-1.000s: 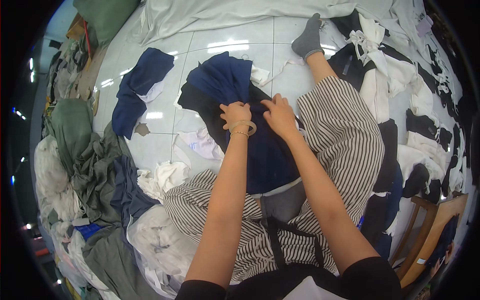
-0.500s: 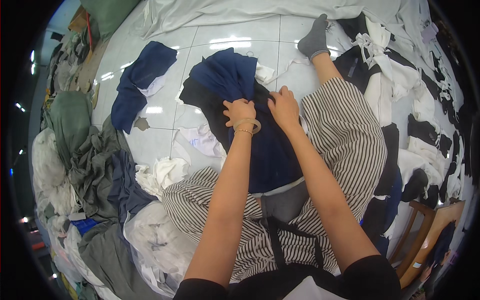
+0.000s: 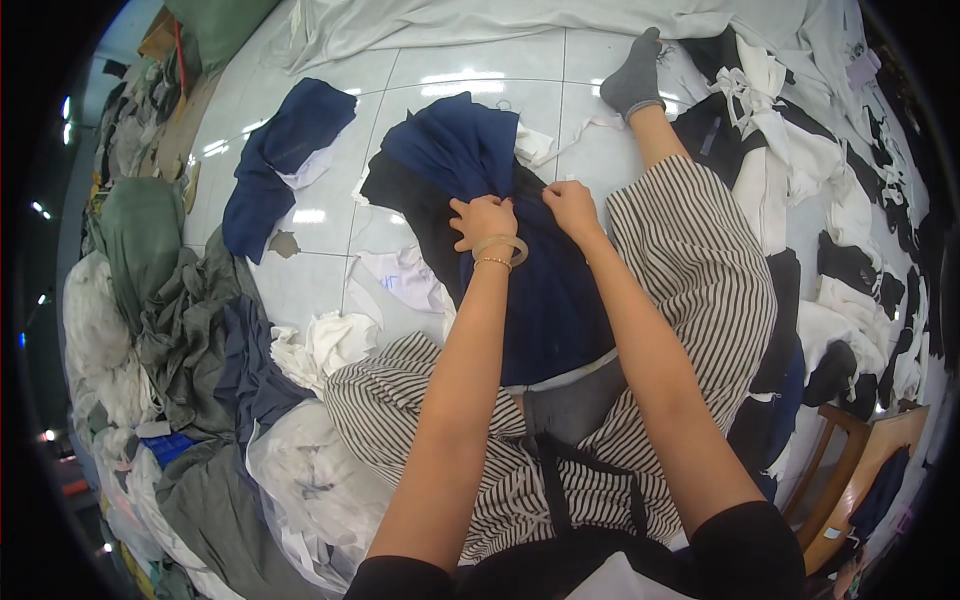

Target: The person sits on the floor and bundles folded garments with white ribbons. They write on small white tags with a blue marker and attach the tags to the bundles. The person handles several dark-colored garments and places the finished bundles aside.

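Navy blue fabric stretches from my lap out onto the floor, its far part fanned out in folds. Black fabric lies against it on the left side. With fingers bent, my left hand holds the cloth where the folds draw together; a bangle and a thin bracelet circle that wrist. My right hand is closed at the right edge of the navy fabric, thumb and forefinger pinching it. The fingertips of my left hand are partly hidden in the folds.
Another navy piece lies on the tiled floor at the far left, near white scraps. Grey-green cloth is heaped on the left. Black and white pieces spread along the right, with a wooden stool at lower right.
My right hand has drawn its fingers in from a looser, more extended pose to a pinch at the cloth's edge. My left hand stays nearly in place on the folds.
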Available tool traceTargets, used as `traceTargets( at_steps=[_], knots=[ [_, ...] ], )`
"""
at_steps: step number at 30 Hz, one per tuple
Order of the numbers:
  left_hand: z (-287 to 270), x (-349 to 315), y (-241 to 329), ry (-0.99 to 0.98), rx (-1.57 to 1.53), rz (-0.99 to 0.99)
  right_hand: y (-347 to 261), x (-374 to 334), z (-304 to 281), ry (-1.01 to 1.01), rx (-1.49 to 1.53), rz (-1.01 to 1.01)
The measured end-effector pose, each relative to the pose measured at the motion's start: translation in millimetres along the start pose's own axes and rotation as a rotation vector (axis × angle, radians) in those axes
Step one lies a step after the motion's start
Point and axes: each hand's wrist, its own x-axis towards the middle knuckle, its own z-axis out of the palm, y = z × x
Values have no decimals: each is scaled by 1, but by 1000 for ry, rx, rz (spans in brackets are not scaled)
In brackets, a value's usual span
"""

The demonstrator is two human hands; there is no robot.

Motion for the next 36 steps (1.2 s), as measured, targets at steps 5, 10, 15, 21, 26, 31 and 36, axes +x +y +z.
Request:
traceTargets(
  at_steps=[5,10,15,21,26,31,36],
  knots=[
    [-2,2,-5,5,4,-11,-9,-7,-9,-115,120,-27],
    [-2,1,0,-18,-8,-3,-5,-3,-15,-107,160,-25],
    [-4,3,-3,-35,-19,-15,-8,-4,-15,-179,281,111],
    [-4,2,-3,-30,-31,-8,0,-1,-12,-189,360,166],
    [-5,1,-4,-28,-38,-9,4,4,-10,-155,347,214],
    [-4,0,0,-29,-46,-1,5,4,-9,-72,333,78],
    [-6,0,-3,-34,-39,-5,-17,-10,-10,68,156,-123]
  ],
)
